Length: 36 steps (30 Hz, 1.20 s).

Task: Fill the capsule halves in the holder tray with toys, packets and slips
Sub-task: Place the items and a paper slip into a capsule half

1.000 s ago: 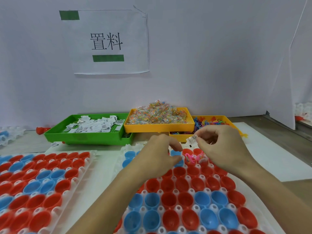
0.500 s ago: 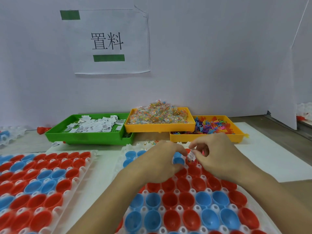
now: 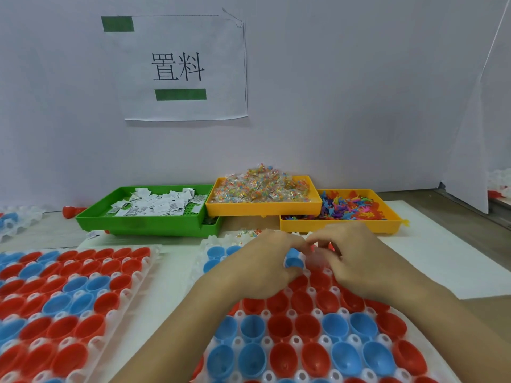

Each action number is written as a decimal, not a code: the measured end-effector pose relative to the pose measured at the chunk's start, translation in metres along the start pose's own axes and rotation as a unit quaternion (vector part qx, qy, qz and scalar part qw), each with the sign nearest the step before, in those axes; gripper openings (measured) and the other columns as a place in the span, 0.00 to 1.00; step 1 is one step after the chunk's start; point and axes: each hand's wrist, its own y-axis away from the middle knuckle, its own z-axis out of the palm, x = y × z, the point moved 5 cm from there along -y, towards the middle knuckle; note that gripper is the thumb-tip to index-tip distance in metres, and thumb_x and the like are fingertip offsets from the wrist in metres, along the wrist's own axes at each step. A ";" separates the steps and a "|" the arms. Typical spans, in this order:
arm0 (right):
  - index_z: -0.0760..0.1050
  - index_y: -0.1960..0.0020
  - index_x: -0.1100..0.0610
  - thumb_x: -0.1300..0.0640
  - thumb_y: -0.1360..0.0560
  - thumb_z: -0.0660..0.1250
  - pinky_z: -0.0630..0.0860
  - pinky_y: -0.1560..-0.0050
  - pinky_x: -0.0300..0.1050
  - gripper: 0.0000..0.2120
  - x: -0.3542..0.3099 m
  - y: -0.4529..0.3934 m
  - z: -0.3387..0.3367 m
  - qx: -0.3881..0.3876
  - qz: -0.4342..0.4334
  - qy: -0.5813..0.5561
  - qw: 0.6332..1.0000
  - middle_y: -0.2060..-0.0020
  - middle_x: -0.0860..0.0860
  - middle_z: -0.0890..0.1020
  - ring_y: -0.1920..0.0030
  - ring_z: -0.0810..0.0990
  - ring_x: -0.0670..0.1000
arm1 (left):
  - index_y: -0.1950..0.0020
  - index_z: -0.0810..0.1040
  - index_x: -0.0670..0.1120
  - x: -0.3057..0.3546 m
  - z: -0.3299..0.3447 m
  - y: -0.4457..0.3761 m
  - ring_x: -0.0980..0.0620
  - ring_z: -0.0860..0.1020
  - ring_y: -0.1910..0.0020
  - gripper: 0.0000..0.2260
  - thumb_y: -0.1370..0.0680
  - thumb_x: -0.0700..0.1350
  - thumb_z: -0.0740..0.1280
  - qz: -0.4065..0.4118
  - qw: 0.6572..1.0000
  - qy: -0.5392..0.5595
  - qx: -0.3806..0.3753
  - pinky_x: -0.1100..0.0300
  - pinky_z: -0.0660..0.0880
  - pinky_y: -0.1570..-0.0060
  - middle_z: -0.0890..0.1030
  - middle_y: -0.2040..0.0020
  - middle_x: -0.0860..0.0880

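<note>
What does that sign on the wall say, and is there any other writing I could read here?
"置料": on the white paper sign taped to the wall, between two green bars.
The paper slips in the green tray carry dark print, too small to read.
The packets in the yellow tray: no readable text.

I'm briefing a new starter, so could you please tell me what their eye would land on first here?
Probably the two hands, left hand and right hand, meeting over the far rows of the near holder tray, packed with red and blue capsule halves. Behind them sit three bins: a green bin of paper slips, a yellow bin heaped with packets, and another yellow bin of colourful toys.
</note>
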 end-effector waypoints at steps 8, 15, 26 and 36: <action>0.85 0.47 0.50 0.59 0.23 0.69 0.68 0.62 0.26 0.09 -0.001 0.001 -0.007 0.018 0.014 -0.005 1.000 0.58 0.40 0.83 0.59 0.74 0.30 | 0.31 0.74 0.57 0.000 -0.001 0.002 0.52 0.71 0.35 0.18 0.20 0.45 0.67 0.003 1.000 0.001 0.002 0.60 0.67 0.40 0.77 0.35 0.54; 0.86 0.48 0.50 0.65 0.25 0.68 0.68 0.56 0.24 0.13 -0.003 0.001 -0.005 0.010 0.016 -0.029 0.999 0.60 0.39 0.83 0.57 0.74 0.28 | 0.41 0.82 0.56 0.003 -0.002 0.002 0.52 0.74 0.39 0.12 0.21 0.44 0.68 0.021 1.000 0.003 -0.010 0.53 0.71 0.37 0.81 0.39 0.53; 0.86 0.48 0.51 0.59 0.22 0.68 0.68 0.58 0.24 0.09 -0.003 0.002 -0.007 0.022 0.014 -0.024 0.999 0.59 0.42 0.85 0.57 0.74 0.29 | 0.33 0.78 0.53 0.002 0.001 0.000 0.52 0.72 0.34 0.15 0.20 0.43 0.66 0.025 0.999 -0.015 -0.024 0.57 0.68 0.33 0.78 0.33 0.53; 0.86 0.49 0.49 0.61 0.22 0.67 0.70 0.57 0.25 0.11 -0.001 0.000 -0.005 0.012 0.032 -0.043 0.998 0.57 0.41 0.85 0.56 0.79 0.38 | 0.33 0.78 0.56 0.007 -0.001 0.003 0.57 0.72 0.37 0.17 0.20 0.42 0.65 0.039 0.999 0.005 -0.022 0.67 0.63 0.42 0.78 0.35 0.57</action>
